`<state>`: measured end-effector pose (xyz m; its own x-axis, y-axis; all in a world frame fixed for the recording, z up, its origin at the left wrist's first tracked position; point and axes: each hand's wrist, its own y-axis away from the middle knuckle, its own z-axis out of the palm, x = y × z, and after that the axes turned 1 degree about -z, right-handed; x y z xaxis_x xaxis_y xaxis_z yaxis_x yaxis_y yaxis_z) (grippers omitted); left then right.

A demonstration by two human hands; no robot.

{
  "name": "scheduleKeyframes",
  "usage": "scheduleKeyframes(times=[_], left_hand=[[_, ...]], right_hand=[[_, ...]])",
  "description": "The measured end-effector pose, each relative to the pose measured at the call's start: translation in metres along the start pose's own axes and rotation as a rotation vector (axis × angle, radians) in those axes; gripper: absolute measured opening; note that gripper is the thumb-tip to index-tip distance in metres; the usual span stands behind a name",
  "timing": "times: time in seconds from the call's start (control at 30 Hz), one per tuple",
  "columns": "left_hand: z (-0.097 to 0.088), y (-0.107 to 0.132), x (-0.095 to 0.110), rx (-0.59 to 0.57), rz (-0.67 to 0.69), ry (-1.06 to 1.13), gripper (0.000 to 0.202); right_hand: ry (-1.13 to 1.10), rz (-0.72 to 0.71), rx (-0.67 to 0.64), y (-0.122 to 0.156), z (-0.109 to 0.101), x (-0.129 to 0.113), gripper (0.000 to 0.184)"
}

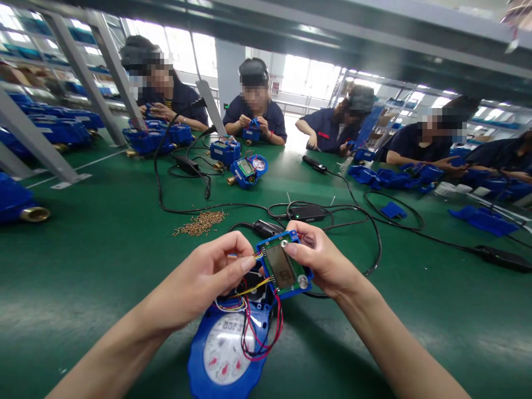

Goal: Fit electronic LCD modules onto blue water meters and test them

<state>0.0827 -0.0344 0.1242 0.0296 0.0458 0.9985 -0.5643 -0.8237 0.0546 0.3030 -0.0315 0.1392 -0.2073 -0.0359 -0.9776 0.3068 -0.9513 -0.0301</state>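
Note:
A blue water meter [224,354] with a white dial lies on the green table [95,260] right in front of me. Above it I hold a green circuit board [283,267] with a grey display, set in a blue frame. My right hand [322,257] grips the board's right and top edge. My left hand [211,274] pinches the board's left edge where thin coloured wires join it. Red, yellow and blue wires [260,327] loop from the board down into the meter body.
A pile of small brass screws [200,222] lies ahead to the left. Black cables and adapters [307,213] cross the table beyond my hands. More blue meters [248,169] stand farther back. Several co-workers sit along the far edge, handling blue parts.

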Motion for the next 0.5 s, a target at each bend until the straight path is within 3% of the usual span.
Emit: scheduleKeyframes(times=[0.3,0.5], left_hand=[[0.011,-0.005,0.000,0.120,0.119,-0.193,0.019],[0.002,-0.007,0.002,0.192,0.154,-0.438,0.011]], right_hand=[[-0.216,0.140,-0.100,-0.006,-0.005,0.012,0.042],[-0.139,0.098,-0.148,-0.012,-0.013,0.016,0.040]])
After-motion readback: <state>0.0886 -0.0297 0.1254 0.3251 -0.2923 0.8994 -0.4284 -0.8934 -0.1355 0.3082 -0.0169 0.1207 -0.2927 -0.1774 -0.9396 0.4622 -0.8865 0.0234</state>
